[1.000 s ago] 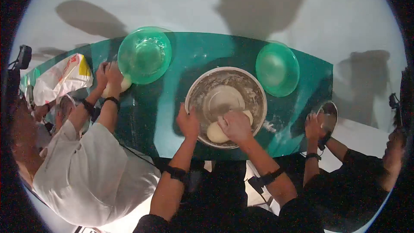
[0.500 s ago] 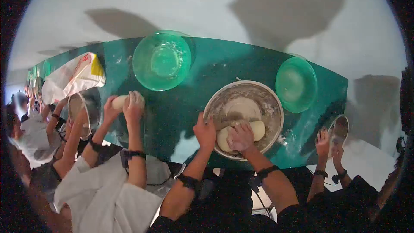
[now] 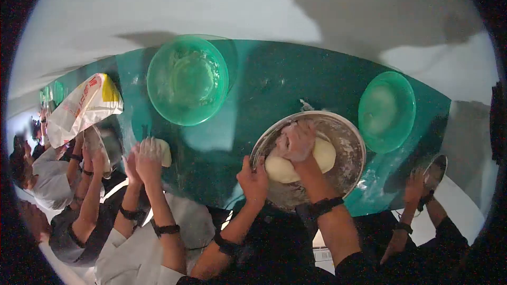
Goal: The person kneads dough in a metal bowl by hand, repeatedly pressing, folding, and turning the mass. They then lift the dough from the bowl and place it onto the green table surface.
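- Our left hand (image 3: 253,182) is clamped on the near left rim of the metal bowl (image 3: 348,150), perhaps so that the bowl does not slide or turn on the worktop (image 3: 259,89).
- Our right hand (image 3: 297,141) is inside this bowl, on the far part of the dough (image 3: 325,155); its fingers are bent, but we cannot tell if they grip or only press.
- The hands are apart. The dough lies under the right hand and wrist, and the bowl wall probably serves to contain it.
- Beyond our right hand, to the right, one green basin (image 3: 387,111) stands just beside the bowl; another basin (image 3: 187,79) is farther to the left. We suppose that they are placed there to leave space for the arms.
- To the left of our hands, a co-worker's hands (image 3: 149,161) touch a pale piece (image 3: 166,153).
- Farther left, the white bag (image 3: 87,103) has a yellow patch and red characters, too small and slanted for us to read. We can read no brand.
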Demonstrator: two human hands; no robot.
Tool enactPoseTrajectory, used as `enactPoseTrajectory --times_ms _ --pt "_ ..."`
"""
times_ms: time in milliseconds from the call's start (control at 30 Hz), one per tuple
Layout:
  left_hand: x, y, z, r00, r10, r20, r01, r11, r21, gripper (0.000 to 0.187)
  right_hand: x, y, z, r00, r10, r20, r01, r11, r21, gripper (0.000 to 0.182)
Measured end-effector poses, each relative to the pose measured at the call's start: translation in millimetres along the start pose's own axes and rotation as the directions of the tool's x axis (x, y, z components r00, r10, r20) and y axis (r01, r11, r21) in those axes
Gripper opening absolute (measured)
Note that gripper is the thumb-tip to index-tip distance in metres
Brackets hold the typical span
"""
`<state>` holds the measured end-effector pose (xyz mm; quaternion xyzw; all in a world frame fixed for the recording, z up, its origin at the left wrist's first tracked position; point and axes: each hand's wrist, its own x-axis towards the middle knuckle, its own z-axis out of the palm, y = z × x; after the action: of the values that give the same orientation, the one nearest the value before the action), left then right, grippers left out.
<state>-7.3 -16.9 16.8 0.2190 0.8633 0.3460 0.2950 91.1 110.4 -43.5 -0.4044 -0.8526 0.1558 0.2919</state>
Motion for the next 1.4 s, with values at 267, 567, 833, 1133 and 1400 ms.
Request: enactPoseTrajectory --times_ms 267,567,833,1133,1400 --pt "-10 -11 1 0.976 0.198 -0.088 -0.195 0.980 0.037 0.032 -6 -7 -1 0.927 0.374 0.043 -0.376 0.924 0.075 0.010" --pt "-8 -7 -2 0.990 0.133 -0.045 -0.133 0.991 -0.009 0.039 -65 46 -113 0.827 0.482 0.288 -0.418 0.871 -0.258 0.027" --pt "-10 -17 5 0.987 0.127 -0.101 -0.135 0.989 -0.067 0.040 -94 -7 -95 0.447 0.808 0.384 -0.894 0.403 0.195 0.033" --pt "-9 -10 4 0.992 0.083 -0.093 -0.084 0.996 -0.008 0.044 -27 -94 -46 0.972 0.230 -0.057 -0.232 0.879 -0.416 0.020" --pt "-6 -1 -1 1.000 -0.005 -0.012 0.005 0.999 -0.052 0.021 -15 -43 -21 0.983 -0.137 0.121 0.151 0.983 -0.109 0.023"
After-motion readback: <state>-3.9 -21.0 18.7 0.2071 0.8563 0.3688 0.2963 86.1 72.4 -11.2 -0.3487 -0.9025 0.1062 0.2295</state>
